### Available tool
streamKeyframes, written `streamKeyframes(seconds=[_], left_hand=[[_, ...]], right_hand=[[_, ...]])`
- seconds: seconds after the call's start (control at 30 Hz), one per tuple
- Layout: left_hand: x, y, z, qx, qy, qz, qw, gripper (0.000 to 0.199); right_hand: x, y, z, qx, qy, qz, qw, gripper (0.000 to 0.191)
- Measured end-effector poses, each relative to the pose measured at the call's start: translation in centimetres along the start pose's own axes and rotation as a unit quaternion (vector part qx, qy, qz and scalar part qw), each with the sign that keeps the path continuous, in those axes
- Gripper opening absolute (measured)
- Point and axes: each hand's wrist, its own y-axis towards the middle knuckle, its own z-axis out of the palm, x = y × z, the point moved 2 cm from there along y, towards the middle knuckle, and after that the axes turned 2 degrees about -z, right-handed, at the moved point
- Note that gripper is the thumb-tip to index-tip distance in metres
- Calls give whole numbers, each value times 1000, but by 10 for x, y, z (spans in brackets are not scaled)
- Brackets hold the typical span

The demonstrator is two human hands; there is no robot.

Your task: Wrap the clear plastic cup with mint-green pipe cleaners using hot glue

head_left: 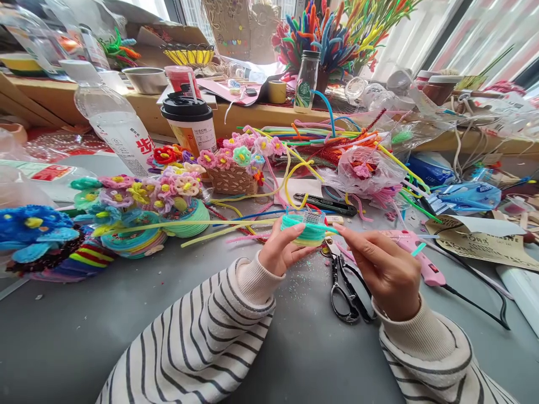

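The left hand point(280, 249) is clamped on a teal coiled ring point(305, 231) above the counter point(126, 303). The right hand point(381, 269) pinches the ring's right edge, with scissors point(347, 289) just beneath

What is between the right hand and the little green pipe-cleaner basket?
Nothing visible. The left hand already holds the green pipe-cleaner basket, and the right hand's fingertips reach its side. The scissors lie on the table below, out of the way.

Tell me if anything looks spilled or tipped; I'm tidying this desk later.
A clear plastic bottle leans tilted at the back left, and fine glitter specks are scattered over the grey table beneath the hands.
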Motion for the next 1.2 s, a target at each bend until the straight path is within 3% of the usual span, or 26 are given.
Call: streamKeyframes(seconds=[0.53,0.97,1.2], left_hand=[[-1,-1,-2,-16,15,-4,1000,46],[0,0,-4,-3,25,-6,1000,53],[-1,-2,0,11,13,-15,1000,56]], right_hand=[[0,1,-2,24,-20,-25,999,49],[1,-1,2,-33,-21,-5,999,36],[1,-1,1,-24,-9,0,1000,30]])
